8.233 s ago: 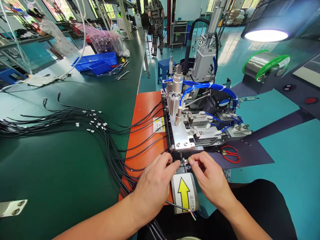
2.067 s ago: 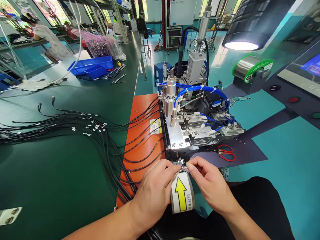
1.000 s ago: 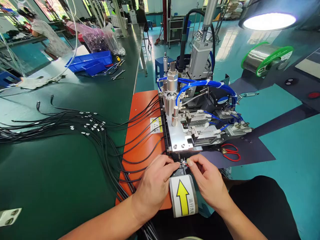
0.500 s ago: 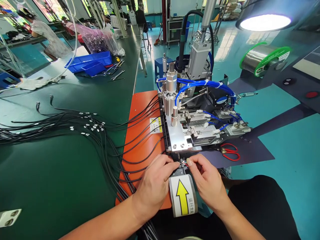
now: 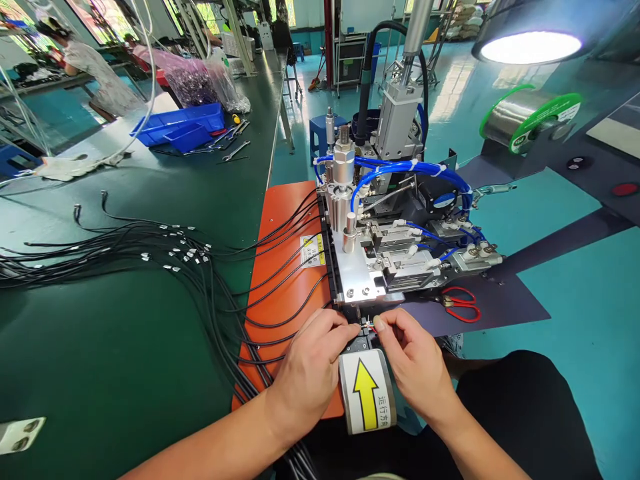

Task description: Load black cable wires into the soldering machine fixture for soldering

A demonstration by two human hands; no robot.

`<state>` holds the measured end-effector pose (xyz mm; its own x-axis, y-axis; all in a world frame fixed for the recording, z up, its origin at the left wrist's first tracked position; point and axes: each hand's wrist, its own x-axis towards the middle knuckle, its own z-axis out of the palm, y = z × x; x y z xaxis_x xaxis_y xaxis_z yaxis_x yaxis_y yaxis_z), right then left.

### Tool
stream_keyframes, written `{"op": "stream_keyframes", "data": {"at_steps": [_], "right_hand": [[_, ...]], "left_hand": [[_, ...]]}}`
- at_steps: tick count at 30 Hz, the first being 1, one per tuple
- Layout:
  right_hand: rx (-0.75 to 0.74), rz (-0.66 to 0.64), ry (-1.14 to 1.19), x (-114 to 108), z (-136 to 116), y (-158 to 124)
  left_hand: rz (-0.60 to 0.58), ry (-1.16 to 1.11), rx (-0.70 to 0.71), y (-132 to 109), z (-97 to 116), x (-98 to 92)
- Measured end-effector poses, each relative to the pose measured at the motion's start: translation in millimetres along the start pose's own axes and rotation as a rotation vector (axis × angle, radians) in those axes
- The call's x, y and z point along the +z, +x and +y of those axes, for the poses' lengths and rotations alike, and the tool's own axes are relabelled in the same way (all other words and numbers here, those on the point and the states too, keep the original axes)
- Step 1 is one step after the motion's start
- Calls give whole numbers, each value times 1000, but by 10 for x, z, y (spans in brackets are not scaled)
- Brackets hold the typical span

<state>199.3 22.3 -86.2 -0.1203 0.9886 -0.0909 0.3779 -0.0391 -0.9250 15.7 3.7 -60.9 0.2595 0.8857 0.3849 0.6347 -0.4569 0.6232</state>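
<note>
My left hand (image 5: 313,357) and my right hand (image 5: 413,353) meet at the front of a metal machine (image 5: 350,260). Thin coloured wires (image 5: 369,325) show between my fingertips, over a small dark fixture (image 5: 357,343). The left thumb and forefinger are pinched at the left end of these wires, where a black cable seems to end; the grip itself is partly hidden. The right thumb and forefinger pinch the wires' other side. Just below sits a curved white plate with a yellow arrow (image 5: 367,393).
Black cables (image 5: 210,313) run across the green table (image 5: 125,347) and an orange board (image 5: 280,267). Red-handled scissors (image 5: 461,305) lie right of the machine. A solder spool (image 5: 530,120), a lit lamp (image 5: 530,47) and blue trays (image 5: 180,127) surround the place. A person sits far left.
Both hands stay at the fixture with almost no movement. The whole view has shifted very slightly.
</note>
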Motion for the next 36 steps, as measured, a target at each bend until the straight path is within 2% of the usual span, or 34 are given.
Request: {"op": "stream_keyframes", "data": {"at_steps": [14,21,36], "right_hand": [[-14,23,-11,33,22,-11],[-127,47,-76,13,-10,-17],[-158,76,-73,31,-22,-19]], "left_hand": [[-51,72,-8,16,29,6],[-60,68,-4,9,29,1],[-26,47,10,2,18,11]]}}
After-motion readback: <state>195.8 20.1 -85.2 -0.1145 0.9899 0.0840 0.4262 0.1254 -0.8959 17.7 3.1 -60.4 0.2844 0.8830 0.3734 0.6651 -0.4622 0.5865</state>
